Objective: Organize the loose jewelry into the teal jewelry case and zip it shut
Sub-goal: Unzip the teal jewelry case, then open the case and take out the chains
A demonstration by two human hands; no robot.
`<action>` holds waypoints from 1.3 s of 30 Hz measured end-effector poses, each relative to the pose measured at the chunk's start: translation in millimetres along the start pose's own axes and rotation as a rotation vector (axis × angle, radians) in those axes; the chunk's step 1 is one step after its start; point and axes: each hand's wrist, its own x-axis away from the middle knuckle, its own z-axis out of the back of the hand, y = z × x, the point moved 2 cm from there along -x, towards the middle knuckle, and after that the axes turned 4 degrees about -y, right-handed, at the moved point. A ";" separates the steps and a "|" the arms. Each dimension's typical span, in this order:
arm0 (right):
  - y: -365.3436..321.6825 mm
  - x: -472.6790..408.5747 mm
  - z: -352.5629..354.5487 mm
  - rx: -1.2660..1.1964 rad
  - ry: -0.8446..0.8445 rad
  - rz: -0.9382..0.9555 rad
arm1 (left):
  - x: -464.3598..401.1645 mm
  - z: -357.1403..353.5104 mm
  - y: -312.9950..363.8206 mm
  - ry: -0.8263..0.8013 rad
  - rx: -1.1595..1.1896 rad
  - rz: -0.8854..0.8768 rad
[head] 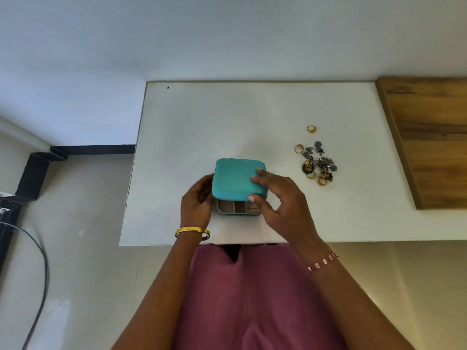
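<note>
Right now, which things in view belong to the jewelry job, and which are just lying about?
Job:
teal jewelry case, lid partly raised
jewelry pile
lone gold ring
left hand, right hand on the case

Lying about:
wooden board
black cable

You are looking down at a white table [192,127], and the teal jewelry case [237,179] is sitting near its front edge. The lid is standing partly raised, so beige compartments [238,207] are showing under its near edge. Your left hand [197,200] is touching the left side of the case. Your right hand [280,203] is gripping the lid at its right front corner, fingertips [257,176] lying on top. Right of the case, well apart, a pile of loose jewelry [317,164] is lying, with one gold ring [311,129] alone behind the pile. Farther right of the case, a wooden board [429,137] is resting on the table.
</note>
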 end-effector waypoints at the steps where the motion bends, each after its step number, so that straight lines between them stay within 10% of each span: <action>1: -12.8 -9.5 3.5 -0.032 0.019 -0.004 | 1.8 9.7 6.7 0.023 0.001 -0.029; 15: -0.7 -119.4 0.1 -0.317 0.086 -0.401 | 4.3 12.5 -1.1 0.038 -0.158 -0.139; 39: -10.7 -54.0 13.5 -0.402 0.343 -0.487 | 18.2 13.7 12.4 0.148 -0.107 -0.016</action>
